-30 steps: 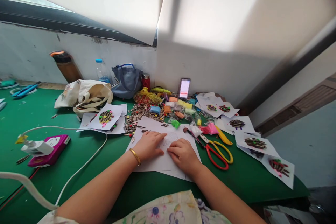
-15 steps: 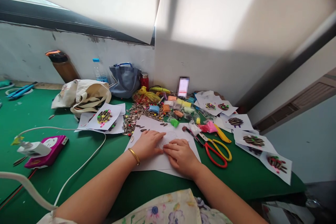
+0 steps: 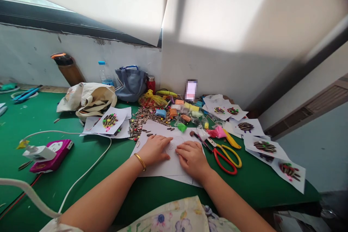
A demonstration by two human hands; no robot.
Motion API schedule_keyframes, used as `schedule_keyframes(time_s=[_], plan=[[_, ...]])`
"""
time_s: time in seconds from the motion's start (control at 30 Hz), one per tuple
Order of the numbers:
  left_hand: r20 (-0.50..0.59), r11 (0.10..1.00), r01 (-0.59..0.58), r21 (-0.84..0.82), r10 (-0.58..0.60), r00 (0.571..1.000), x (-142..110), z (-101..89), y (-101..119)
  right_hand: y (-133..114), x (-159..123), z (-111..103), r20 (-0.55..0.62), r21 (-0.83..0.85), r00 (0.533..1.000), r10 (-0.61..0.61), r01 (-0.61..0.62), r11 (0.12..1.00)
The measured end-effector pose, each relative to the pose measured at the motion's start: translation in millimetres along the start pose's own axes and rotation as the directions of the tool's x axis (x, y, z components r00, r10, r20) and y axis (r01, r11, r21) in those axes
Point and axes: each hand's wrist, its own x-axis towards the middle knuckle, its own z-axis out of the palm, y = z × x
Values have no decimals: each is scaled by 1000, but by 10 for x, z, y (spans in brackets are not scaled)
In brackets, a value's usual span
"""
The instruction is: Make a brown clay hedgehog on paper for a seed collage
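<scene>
Head view | right hand (image 3: pixel 192 158) slid toward paper (image 3: pixel 169 169) right edge, baring more drawing (image 3: pixel 176 140) | left hand (image 3: pixel 154 150) flat, neither gripping

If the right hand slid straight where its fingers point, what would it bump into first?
Probably the left hand, across a small gap over the white paper, though depth is hard to judge.

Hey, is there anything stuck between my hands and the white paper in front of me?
Nothing visible is. Your left hand and right hand both appear to rest directly on the paper. Several dark seeds lie beyond the left hand, out of the way. Anything underneath either hand is hidden.
</scene>
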Motion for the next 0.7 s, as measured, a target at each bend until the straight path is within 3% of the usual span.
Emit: schedule_keyframes(time_s=[0.2, 0.4, 0.57, 0.7], plan=[[-8, 1000, -6, -11, 6, 1000, 6, 16, -12, 106, 5, -9, -8, -17, 993, 116, -116, 993], [7, 1000, 3, -12, -3, 1000, 10, 23, -14, 20, 49, 76, 8, 30, 999, 35, -35, 999], [-3, 1000, 5, -9, -5, 1000, 7, 31, -16, 1, 52, 66, 4, -42, 1000, 28, -28, 999], [7, 1000, 4, -6, -4, 1000, 3, 14, -9, -21, 9, 32, 62, -3, 994, -94, 94, 996]])
